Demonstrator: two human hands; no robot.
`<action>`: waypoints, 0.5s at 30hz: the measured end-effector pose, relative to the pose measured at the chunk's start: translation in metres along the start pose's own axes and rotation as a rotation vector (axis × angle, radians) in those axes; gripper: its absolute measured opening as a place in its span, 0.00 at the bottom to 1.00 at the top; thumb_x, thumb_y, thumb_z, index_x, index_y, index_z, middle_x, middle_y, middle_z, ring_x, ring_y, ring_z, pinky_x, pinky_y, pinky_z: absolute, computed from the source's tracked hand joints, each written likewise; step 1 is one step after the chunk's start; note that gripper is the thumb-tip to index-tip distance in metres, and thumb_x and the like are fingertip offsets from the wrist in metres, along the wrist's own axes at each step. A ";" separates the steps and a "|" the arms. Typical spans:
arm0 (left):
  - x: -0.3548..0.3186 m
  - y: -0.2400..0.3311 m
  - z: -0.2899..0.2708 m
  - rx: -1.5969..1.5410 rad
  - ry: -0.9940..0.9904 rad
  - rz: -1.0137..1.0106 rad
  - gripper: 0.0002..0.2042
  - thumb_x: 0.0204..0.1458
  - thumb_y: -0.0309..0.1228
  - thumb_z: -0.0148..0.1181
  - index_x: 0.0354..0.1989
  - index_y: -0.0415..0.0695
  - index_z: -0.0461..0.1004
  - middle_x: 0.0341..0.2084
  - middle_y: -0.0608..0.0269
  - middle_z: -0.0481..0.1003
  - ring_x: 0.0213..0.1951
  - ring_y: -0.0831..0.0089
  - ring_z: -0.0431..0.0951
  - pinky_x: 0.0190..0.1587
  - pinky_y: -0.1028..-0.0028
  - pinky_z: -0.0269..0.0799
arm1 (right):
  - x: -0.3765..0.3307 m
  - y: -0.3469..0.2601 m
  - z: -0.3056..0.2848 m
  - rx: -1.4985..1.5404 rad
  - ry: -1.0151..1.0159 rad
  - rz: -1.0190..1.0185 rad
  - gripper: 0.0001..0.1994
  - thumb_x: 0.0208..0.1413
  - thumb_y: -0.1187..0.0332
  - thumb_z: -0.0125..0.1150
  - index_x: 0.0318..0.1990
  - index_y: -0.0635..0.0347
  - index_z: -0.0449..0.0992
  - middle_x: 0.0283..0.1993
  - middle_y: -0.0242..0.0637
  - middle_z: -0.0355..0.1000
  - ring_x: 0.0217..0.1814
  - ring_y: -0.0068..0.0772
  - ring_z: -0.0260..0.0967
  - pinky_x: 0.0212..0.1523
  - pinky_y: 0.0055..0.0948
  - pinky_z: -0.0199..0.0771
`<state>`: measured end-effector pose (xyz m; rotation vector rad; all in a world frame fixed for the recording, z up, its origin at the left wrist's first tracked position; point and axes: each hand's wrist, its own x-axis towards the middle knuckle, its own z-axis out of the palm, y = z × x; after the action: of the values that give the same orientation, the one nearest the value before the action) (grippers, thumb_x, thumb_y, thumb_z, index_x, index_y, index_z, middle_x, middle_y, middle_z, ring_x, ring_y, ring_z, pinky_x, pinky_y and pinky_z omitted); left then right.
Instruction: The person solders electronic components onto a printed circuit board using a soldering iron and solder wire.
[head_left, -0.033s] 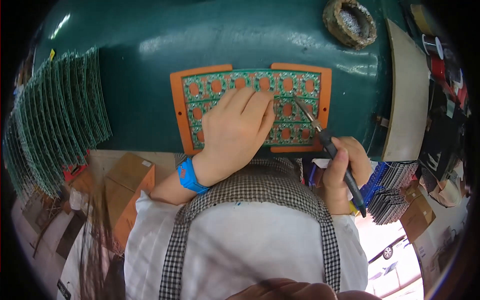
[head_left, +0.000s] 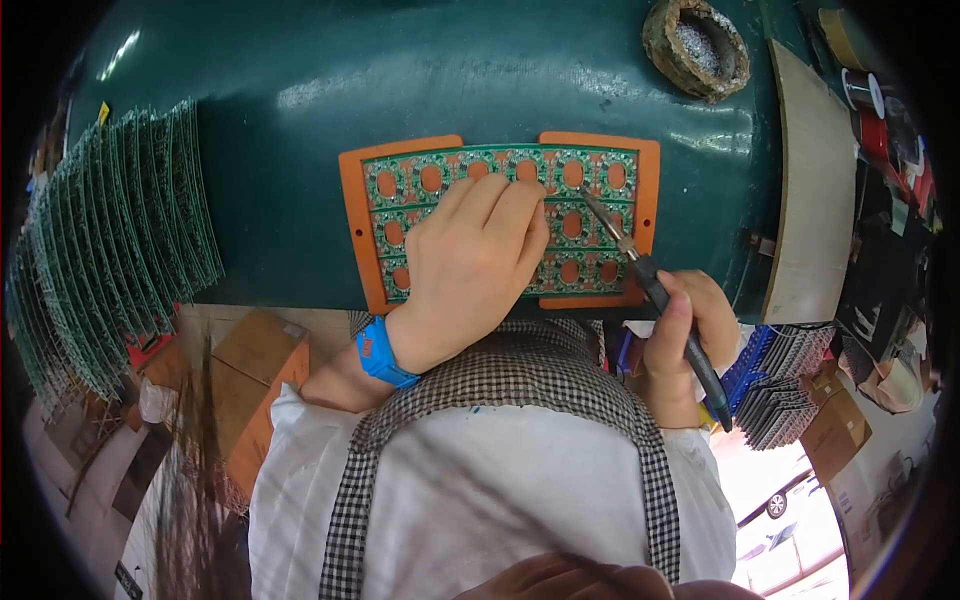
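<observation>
Apparently soldering: right hand (head_left: 695, 325) grips iron (head_left: 652, 285), tip at circuit panel (head_left: 409, 179).
Left hand (head_left: 470, 260) curled over panel, can't tell what's pinched; next touch needs steady aim.

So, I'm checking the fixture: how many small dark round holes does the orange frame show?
2: one hole in the left side of the orange frame, another hole in its right side. The left hand may hide others.

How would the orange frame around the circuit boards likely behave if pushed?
The orange frame would probably slide rather than tip, lying flat and broad on the table. It looks fairly stiff, with crisp corners. The green circuit boards inside may be delicate, carrying many small parts.
</observation>
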<state>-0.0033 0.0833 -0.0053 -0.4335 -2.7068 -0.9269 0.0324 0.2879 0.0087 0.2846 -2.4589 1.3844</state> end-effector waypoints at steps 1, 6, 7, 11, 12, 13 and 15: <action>0.003 0.002 0.001 -0.024 -0.025 -0.054 0.08 0.40 0.22 0.61 0.31 0.43 0.74 0.23 0.63 0.70 0.26 0.67 0.72 0.24 0.71 0.68 | 0.002 0.001 0.002 0.005 -0.017 -0.003 0.03 0.45 0.78 0.55 0.27 0.69 0.74 0.22 0.44 0.72 0.20 0.38 0.71 0.24 0.29 0.73; 0.006 0.001 0.008 -0.045 -0.039 -0.087 0.08 0.42 0.21 0.61 0.33 0.41 0.74 0.23 0.61 0.72 0.25 0.63 0.73 0.26 0.69 0.69 | 0.007 0.005 0.008 0.022 -0.036 -0.043 0.03 0.45 0.79 0.55 0.27 0.70 0.74 0.21 0.43 0.72 0.19 0.37 0.71 0.23 0.28 0.72; 0.006 0.002 0.009 -0.026 -0.059 -0.094 0.08 0.42 0.21 0.61 0.33 0.41 0.74 0.23 0.61 0.72 0.25 0.63 0.73 0.26 0.69 0.69 | 0.008 0.005 0.009 0.023 -0.036 -0.045 0.03 0.45 0.79 0.55 0.27 0.70 0.74 0.21 0.43 0.72 0.19 0.37 0.71 0.23 0.28 0.72; 0.009 0.000 0.009 -0.034 -0.081 -0.098 0.07 0.43 0.22 0.61 0.32 0.42 0.74 0.24 0.61 0.71 0.25 0.64 0.73 0.25 0.68 0.69 | 0.011 0.006 0.013 -0.005 -0.037 -0.074 0.03 0.44 0.79 0.55 0.27 0.70 0.74 0.21 0.43 0.72 0.19 0.36 0.71 0.22 0.27 0.72; 0.009 -0.001 0.008 -0.034 -0.076 -0.097 0.07 0.43 0.22 0.61 0.32 0.42 0.74 0.24 0.61 0.71 0.25 0.64 0.73 0.25 0.68 0.69 | 0.012 0.006 0.014 -0.003 -0.043 -0.070 0.03 0.44 0.79 0.56 0.27 0.70 0.74 0.20 0.43 0.72 0.18 0.36 0.71 0.21 0.27 0.72; 0.009 -0.001 0.008 -0.037 -0.079 -0.097 0.07 0.43 0.22 0.61 0.32 0.42 0.75 0.24 0.62 0.71 0.25 0.64 0.73 0.25 0.69 0.68 | 0.011 0.006 0.013 -0.003 -0.044 -0.076 0.03 0.44 0.79 0.56 0.27 0.70 0.74 0.20 0.43 0.72 0.18 0.36 0.71 0.21 0.27 0.72; 0.010 -0.001 0.004 -0.042 -0.073 -0.094 0.07 0.43 0.22 0.62 0.32 0.43 0.75 0.24 0.62 0.71 0.25 0.64 0.73 0.25 0.69 0.68 | 0.011 0.004 0.010 -0.004 -0.065 -0.024 0.03 0.46 0.77 0.56 0.27 0.69 0.74 0.22 0.43 0.72 0.20 0.38 0.72 0.23 0.28 0.72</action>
<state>-0.0132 0.0865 -0.0059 -0.3567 -2.7992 -1.0131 0.0190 0.2814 0.0043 0.3618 -2.5018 1.3807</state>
